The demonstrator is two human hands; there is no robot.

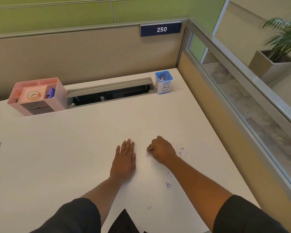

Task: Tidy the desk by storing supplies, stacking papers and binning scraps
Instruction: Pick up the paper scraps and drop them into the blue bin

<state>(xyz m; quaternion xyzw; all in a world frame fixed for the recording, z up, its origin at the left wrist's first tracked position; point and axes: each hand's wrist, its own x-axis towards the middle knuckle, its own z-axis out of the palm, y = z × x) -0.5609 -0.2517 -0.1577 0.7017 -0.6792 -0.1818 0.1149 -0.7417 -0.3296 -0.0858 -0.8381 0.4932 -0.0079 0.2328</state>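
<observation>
where scraps (pixel 168 184) dot the white tabletop (pixel 74 148) | left hand (pixel 124 158) flat, spread | right hand (pixel 161 152) curled, contents hidden | cup (pixel 164 82) reads "bin" | sign (pixel 161 29) "250"

Office cubicle, partition (pixel 91 52), numbered sign (pixel 161 29)

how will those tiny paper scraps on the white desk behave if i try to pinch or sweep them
The small white paper scraps with blue marks look thin and curled, so probably very light and floppy, apt to scatter. Lying flat on the smooth white desk, they may be hard to pinch; sweeping them together likely works better.
</observation>
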